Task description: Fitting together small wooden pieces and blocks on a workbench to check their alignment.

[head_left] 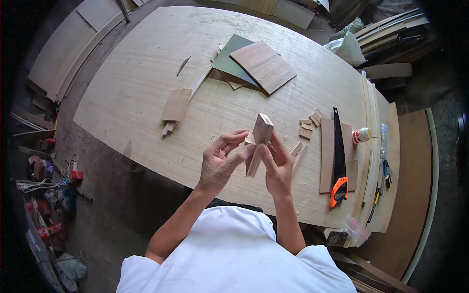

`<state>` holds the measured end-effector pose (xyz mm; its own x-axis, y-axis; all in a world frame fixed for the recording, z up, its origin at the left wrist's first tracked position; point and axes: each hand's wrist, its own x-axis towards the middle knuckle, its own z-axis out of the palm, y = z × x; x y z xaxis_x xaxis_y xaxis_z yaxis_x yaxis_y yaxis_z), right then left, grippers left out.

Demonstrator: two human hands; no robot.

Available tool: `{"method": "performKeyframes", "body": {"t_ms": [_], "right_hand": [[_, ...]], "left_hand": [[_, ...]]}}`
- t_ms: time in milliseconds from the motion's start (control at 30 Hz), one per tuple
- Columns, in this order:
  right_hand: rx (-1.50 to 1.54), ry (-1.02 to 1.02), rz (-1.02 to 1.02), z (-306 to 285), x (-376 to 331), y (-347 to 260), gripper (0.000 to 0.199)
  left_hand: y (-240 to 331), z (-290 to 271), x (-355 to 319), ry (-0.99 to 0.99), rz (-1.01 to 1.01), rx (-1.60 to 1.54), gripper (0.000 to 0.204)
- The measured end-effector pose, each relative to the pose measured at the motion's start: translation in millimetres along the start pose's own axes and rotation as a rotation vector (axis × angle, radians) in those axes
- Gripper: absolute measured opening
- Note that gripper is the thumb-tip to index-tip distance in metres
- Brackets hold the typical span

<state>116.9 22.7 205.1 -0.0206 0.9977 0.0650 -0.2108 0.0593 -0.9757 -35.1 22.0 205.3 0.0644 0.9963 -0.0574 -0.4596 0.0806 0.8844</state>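
You stand at a broad plywood table [137, 97], both forearms raised from the lower edge and bent inward so your hands meet above its near side. Off to your right a handsaw [338, 156] with an orange grip lies on a board. Your right hand [277, 168] grips the small wooden block [260, 141], held upright between thumb and fingers. Your left hand [222, 161] has its thumb pressed on the block's lower edge, fingers curled loosely above.
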Motion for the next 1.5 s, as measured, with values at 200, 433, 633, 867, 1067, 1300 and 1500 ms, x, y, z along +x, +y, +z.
{"method": "performKeyframes", "body": {"t_ms": [200, 433, 633, 867, 1067, 1300, 1500], "right_hand": [[-0.018, 0.016, 0.006, -4.4, 5.5, 0.6, 0.065], [-0.04, -0.025, -0.112, 1.3, 1.8, -1.1, 0.065], [-0.044, 0.019, -0.05, 7.3, 0.1, -5.1, 0.066], [-0.056, 0.084, 0.061, -6.8, 17.4, 20.6, 0.065], [-0.035, 0.046, 0.001, -0.5, 15.6, 9.8, 0.062], [-0.039, 0.03, -0.129, 11.2, 0.5, -5.3, 0.065], [0.02, 0.056, -0.002, 2.9, 8.3, 6.0, 0.066]], "left_hand": [[3.6, 2.0, 1.9, -0.011, -0.058, -0.022, 0.039], [2.8, 2.8, 5.1, 0.004, -0.056, -0.066, 0.042], [-2.2, 0.2, 5.3, 0.024, -0.019, -0.031, 0.034], [0.2, 3.2, 8.6, 0.013, -0.026, -0.094, 0.029], [2.6, 2.6, 9.7, -0.005, 0.017, -0.12, 0.03], [-4.9, -1.4, 10.4, 0.021, 0.019, -0.125, 0.03], [-3.2, 3.9, 4.9, 0.035, 0.014, -0.101, 0.029]]}}
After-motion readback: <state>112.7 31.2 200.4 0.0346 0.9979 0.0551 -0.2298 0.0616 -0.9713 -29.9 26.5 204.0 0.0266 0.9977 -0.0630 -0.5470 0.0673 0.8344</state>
